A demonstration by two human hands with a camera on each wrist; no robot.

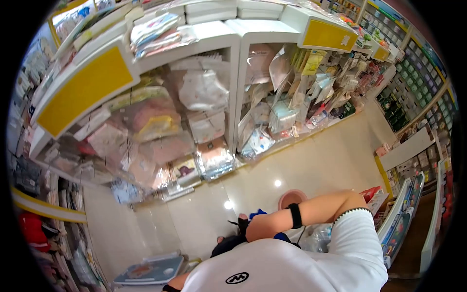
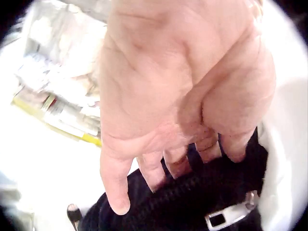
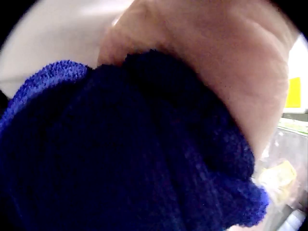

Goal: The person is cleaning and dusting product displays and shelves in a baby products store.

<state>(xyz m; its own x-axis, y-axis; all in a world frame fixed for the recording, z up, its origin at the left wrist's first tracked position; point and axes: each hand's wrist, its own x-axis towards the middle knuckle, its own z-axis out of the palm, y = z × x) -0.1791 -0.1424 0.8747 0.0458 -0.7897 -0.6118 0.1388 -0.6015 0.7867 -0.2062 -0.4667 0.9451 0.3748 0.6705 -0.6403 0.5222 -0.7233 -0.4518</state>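
Note:
In the right wrist view, a dark blue fluffy cloth [image 3: 120, 154] lies bunched against the palm of my right hand [image 3: 231, 53], which grips it; the fingers are hidden behind the cloth. From the head view, this right hand [image 1: 260, 228] is low in front of the body, with a bit of bright blue cloth [image 1: 258, 213] poking out past it. My left hand [image 2: 183, 91] hangs palm towards its camera, fingers loosely spread and holding nothing. Its fingertips overlap black fabric with a zip [image 2: 168, 195] and a silver zip pull [image 2: 240, 211]. The head view hides that hand below the white shirt.
White shelves [image 1: 233, 97] full of bagged baby clothes stand ahead. On the shiny tiled floor [image 1: 194, 214] sits a pink bucket [image 1: 292, 192], just beyond the right forearm. A blue-grey lidded box [image 1: 151, 269] is at lower left, and display racks [image 1: 404, 219] line the right.

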